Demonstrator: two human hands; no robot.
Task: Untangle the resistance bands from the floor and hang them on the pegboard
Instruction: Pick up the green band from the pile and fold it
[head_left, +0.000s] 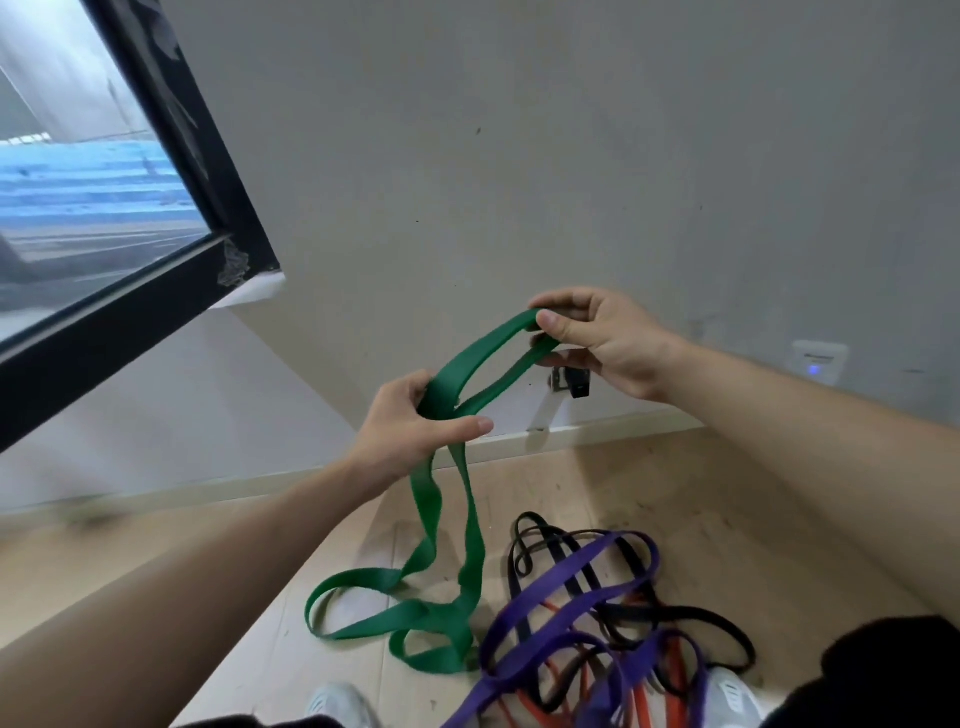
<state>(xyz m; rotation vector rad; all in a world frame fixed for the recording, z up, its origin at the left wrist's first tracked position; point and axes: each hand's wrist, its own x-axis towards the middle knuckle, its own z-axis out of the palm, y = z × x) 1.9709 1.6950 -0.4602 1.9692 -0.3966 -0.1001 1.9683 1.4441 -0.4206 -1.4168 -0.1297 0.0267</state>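
A wide green resistance band (470, 525) is lifted in front of the wall. My left hand (410, 431) grips its two strands bunched together. My right hand (597, 338) pinches the top loop between thumb and fingers, up and to the right. The rest of the green band hangs down and lies in loops on the wooden floor. Beside it on the floor lies a tangle of a purple band (566, 618), a thin black band (639, 618) and an orange band (675, 680). No pegboard is in view.
A grey wall stands close ahead, with a white baseboard (597, 434) and a small black fixture (574, 382) low on it. A white wall socket (818, 361) is to the right. A black-framed window (171, 171) fills the upper left. My shoes (340, 704) show at the bottom.
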